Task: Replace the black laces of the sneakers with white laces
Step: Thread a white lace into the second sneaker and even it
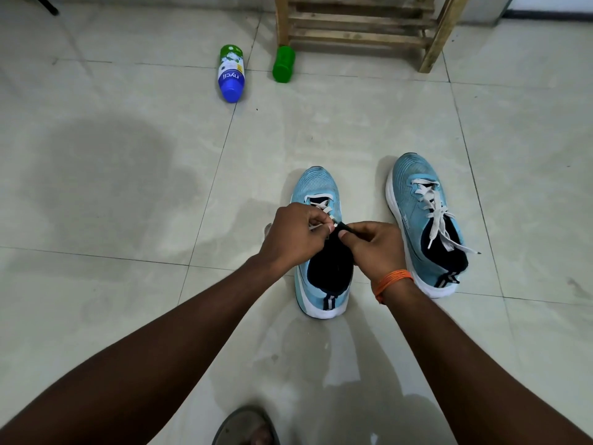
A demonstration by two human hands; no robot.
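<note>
We reach both bare forearms forward and down over the pale tiled floor point(128, 187), and our hands meet above the tongue of a light blue mesh sneaker with a white sole point(316, 184), which stands directly under them with its toe pointing away from us. Our left hand point(295, 232) is turned knuckles-up with the fingers curled in, pinching a flat white lace point(322, 207) that crosses the lowest eyelets just beyond its fingertips. Our right hand point(372, 244), with an orange thread band point(393, 279) on its wrist, sits just beside the left, and its thumb and forefinger pinch a short dark lace tip point(348, 227) that pokes out between the two hands. We cannot tell which lace that tip belongs to. To the right of our right hand stands the second light blue sneaker point(414, 194), close by but not touching, threaded with its own white lace point(433, 207), whose loose ends trail over the dark collar. Well beyond our left hand a blue and white plastic bottle with a green end point(231, 75) lies on its side, its label reading "nycil" upside down to us. A green plastic container point(283, 64) lies near it, against the leg of a slatted wooden rack point(359, 27). Below our wrists, at the near edge, is a foot in a grey sandal point(245, 425).
</note>
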